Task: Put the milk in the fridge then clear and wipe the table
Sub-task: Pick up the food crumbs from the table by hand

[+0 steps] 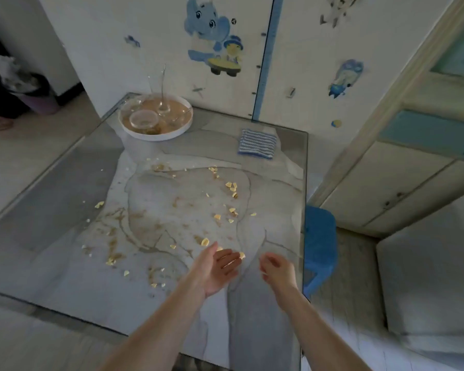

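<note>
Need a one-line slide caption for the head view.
Left hand cupped palm-up beside the right hand over a crumb-strewn table; tray of glassware and striped cloth at the far end.

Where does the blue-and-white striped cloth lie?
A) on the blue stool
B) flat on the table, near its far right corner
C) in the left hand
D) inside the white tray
B: the striped cloth lies flat on the table by its far right corner, apart from the white tray.
</note>
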